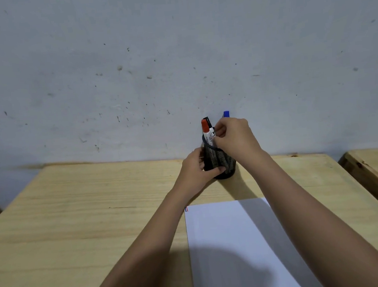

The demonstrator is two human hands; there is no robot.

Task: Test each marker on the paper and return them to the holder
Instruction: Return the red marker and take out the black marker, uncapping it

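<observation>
The white paper lies nearest me on the pale wooden table, shadowed by my arms, with small red and blue marks at its far left corner. At the table's far edge, against a scuffed grey wall, my left hand grips the black mesh holder. My right hand pinches a marker at its rim, beside the red-capped marker and a black-capped one; a blue cap shows above my knuckles.

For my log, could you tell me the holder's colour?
Black mesh holder, clearest in the head view.

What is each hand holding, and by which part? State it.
The left hand grips the holder around its lower side. The right hand pinches a marker with a blue cap at its barrel, just above the holder's rim.
</observation>
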